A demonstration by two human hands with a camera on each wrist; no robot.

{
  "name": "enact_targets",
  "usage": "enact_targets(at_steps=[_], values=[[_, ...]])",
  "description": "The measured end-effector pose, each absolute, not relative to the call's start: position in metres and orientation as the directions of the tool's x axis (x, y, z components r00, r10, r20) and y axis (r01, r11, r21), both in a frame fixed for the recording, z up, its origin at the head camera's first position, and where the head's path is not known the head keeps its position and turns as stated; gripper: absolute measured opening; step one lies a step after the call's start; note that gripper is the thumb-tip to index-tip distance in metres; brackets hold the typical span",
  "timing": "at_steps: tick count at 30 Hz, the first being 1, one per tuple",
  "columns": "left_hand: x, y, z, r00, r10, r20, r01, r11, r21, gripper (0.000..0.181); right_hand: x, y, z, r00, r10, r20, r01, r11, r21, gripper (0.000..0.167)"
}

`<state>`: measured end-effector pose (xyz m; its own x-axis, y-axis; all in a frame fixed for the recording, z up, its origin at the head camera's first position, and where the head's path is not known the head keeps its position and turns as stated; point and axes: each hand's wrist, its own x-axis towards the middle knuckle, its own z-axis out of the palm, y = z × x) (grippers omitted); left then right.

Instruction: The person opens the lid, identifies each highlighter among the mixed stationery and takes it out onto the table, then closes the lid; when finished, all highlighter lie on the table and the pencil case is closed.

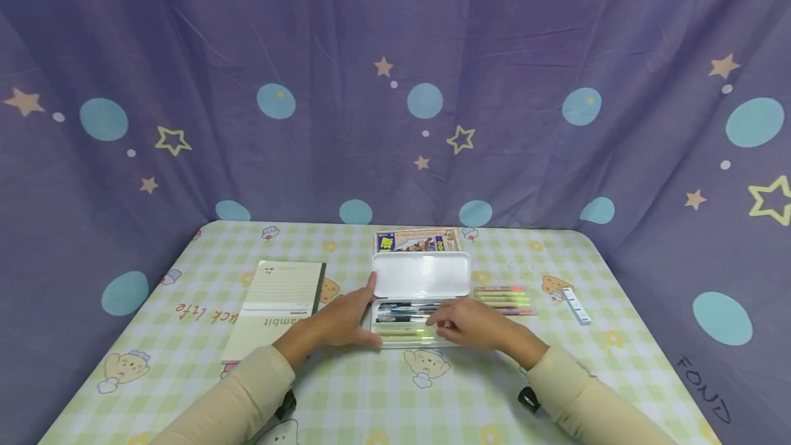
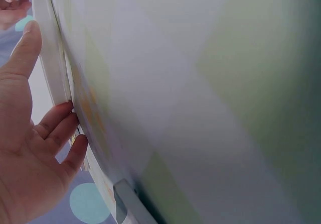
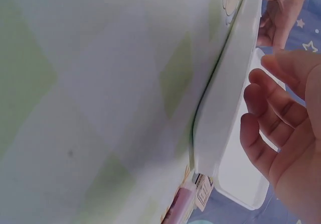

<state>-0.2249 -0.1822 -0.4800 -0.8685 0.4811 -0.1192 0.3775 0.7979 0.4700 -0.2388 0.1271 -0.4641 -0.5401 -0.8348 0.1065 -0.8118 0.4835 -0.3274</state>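
Note:
An opened white pencil case (image 1: 395,345) lies before me, its lid (image 1: 421,275) tipped back. Several dark pens (image 1: 389,307) lie along its rear part, with yellow-green highlighters (image 1: 395,332) along the front. My left hand (image 1: 342,318) holds the case's left end, thumb at the front and fingers toward the lid; in the left wrist view the left hand's fingertips (image 2: 70,114) touch the case's side. Over the right half of the case hovers my right hand (image 1: 472,325), fingers loosely bent above the pens. The right wrist view shows nothing held in its fingers (image 3: 261,128).
Left of the case lies a notebook (image 1: 272,307). Several highlighters (image 1: 503,299) with pink and yellow ends lie to the right, and farther right a small blue-and-white strip (image 1: 577,305). A printed booklet (image 1: 417,240) sits behind the lid. Purple curtains (image 1: 395,156) surround the table.

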Motion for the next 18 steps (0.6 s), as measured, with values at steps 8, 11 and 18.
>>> enact_targets(at_steps=[8,11,18], values=[[-0.2252,-0.1820,-0.4807,-0.869,0.478,-0.127,0.374,0.804,0.462,0.138,-0.2371,0.1231,-0.4690,-0.531,-0.844,0.079,-0.825,0.493,-0.276,0.020],[-0.2251,-0.1821,-0.4808,-0.868,0.480,-0.123,0.378,0.802,0.462,0.138,-0.2368,0.1224,-0.4693,-0.534,-0.842,0.072,-0.824,0.500,-0.268,0.020],[-0.2249,-0.1824,-0.4809,-0.869,0.482,-0.115,0.382,0.800,0.463,0.139,-0.2363,0.1210,-0.4695,-0.550,-0.834,0.034,-0.812,0.525,-0.257,0.019]])
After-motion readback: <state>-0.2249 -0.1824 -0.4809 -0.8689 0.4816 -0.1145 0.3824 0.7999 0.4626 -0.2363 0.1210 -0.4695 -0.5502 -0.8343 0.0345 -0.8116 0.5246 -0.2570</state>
